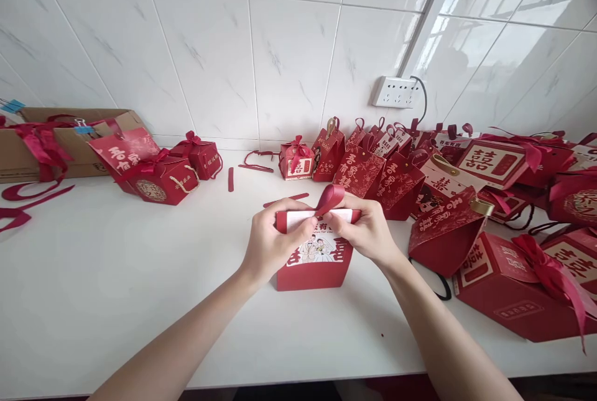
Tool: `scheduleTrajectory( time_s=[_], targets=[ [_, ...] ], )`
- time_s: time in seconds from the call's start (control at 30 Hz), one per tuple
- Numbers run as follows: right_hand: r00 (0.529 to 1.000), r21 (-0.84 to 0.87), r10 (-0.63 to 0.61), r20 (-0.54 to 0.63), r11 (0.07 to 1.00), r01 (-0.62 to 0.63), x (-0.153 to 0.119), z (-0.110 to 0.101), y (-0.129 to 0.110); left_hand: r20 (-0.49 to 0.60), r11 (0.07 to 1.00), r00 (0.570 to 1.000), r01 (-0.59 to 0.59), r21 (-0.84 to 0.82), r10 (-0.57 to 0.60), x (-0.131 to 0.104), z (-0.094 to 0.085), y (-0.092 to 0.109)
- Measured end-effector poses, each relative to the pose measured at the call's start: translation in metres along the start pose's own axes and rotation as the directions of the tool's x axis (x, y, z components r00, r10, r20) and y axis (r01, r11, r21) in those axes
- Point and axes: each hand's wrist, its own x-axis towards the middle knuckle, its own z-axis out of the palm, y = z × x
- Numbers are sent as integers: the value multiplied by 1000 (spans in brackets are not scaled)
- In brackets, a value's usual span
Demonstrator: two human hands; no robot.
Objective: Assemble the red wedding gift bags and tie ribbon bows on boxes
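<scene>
A red gift box (311, 276) with a white front panel and a printed couple stands upright on the white table in front of me. My left hand (280, 232) grips its top left edge, thumb pressed on the front and fingers behind. On the top right edge, my right hand (362, 227) pinches in the same way. Both thumbs nearly meet at the middle, just below a dark red ribbon loop (330, 198) that rises from the top of the box. The fingers behind the box are partly hidden.
Many finished red boxes (359, 168) crowd the right side. Left are a cardboard carton (77, 152) with ribbons, a rope-handled box (163, 182) and a smaller box (199, 157). Loose red strips (231, 179) lie behind the hands. A power strip (395, 91) is on the tiled wall.
</scene>
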Motion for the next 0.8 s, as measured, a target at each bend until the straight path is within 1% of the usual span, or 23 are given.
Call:
scheduleTrajectory(
  time_s=[0.17, 0.3, 0.37, 0.47, 0.63, 0.8],
  targets=[
    [998, -48, -65, 15, 997, 65, 1, -3, -2, -20, 1000, 1000, -1, -6, 1, -3, 3, 0],
    [994, -64, -105, 32, 992, 107, 1, -5, -4, -65, 997, 995, -74, 1, 74, -4, 4, 0],
    [990, -80, -132, 40, 988, 135, 1, -6, -5, -77, 996, 993, -92, 2, 92, -5, 4, -1],
    [984, -126, -170, 51, 976, 175, 1, -7, -6, -89, 998, 994, -70, 5, 70, -6, 5, -2],
    [972, -172, -220, 83, 958, 231, 1, -9, -7, -152, 999, 988, -15, 46, 22, -10, 10, -3],
    [967, -201, -243, 74, 946, 254, 0, -9, -6, -164, 997, 986, -29, 66, 40, -11, 12, -1]
  ],
)
